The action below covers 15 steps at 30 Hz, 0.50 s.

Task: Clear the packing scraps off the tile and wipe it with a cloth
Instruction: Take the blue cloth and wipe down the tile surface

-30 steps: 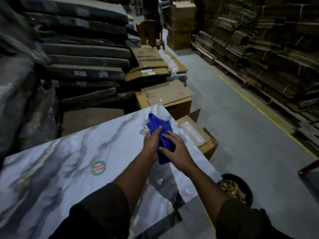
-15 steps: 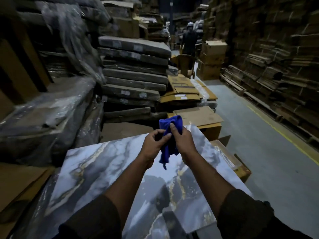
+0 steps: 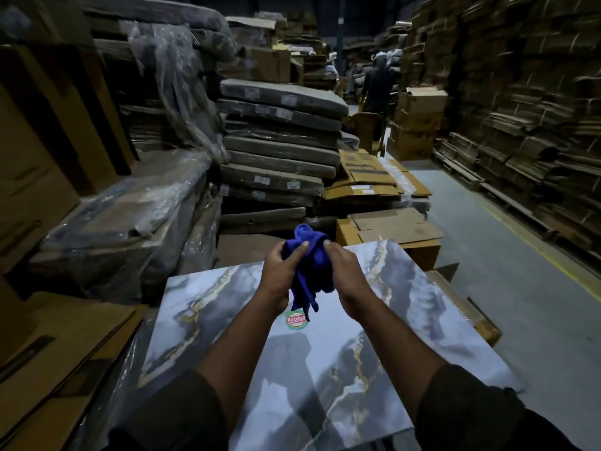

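Since the earlier frame both hands have lowered slightly toward the near side, and the round sticker (image 3: pixel 296 319) is in view again under the cloth's hanging tail. Left hand (image 3: pixel 281 271) and right hand (image 3: pixel 344 271) each pinch the bunched blue cloth (image 3: pixel 309 271), held just above the marbled grey tile (image 3: pixel 406 304). Left lie plastic-wrapped stacks (image 3: pixel 123 216); far behind, flat packed slabs (image 3: pixel 279 151) and cardboard (image 3: pixel 390 226); right, a concrete aisle (image 3: pixel 520 271)

left hand (image 3: pixel 282 267) + right hand (image 3: pixel 345 271) | gripping blue cloth (image 3: pixel 309 271) | above tile (image 3: pixel 406 307)
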Tool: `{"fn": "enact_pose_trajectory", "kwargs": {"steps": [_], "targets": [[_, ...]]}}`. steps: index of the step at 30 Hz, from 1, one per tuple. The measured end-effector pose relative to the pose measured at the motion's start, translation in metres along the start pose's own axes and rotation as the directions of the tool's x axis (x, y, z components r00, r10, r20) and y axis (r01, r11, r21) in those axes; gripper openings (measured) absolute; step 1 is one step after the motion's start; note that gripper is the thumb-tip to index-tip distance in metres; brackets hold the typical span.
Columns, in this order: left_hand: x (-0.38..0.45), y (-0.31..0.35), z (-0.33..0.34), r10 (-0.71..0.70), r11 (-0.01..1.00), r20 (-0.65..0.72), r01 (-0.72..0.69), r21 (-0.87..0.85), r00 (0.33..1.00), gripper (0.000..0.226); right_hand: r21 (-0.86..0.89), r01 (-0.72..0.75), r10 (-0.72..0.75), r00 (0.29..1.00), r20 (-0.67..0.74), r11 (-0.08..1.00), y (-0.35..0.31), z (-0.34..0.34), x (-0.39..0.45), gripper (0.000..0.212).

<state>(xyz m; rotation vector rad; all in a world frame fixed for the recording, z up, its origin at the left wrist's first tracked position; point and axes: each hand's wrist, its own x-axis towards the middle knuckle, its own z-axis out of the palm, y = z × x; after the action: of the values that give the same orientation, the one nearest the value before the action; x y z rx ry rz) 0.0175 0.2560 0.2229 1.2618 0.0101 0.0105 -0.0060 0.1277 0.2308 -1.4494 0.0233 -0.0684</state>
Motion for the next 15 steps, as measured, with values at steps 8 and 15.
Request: {"fn": "enact_pose_trajectory", "kwargs": {"steps": [8,15], "targets": [[0.021,0.028,-0.024,0.026,0.977,-0.048,-0.035,-0.208,0.999,0.01,0.239,-0.102,0.125,0.989,-0.083,0.966,-0.002,-0.025,0.023,0.043],[0.051,0.068,0.007,0.43,0.599,0.194,-0.439,0.67,0.882,0.014,-0.142,0.068,-0.054,0.993,0.104,0.988,-0.016,-0.039,0.047,0.051]]}}
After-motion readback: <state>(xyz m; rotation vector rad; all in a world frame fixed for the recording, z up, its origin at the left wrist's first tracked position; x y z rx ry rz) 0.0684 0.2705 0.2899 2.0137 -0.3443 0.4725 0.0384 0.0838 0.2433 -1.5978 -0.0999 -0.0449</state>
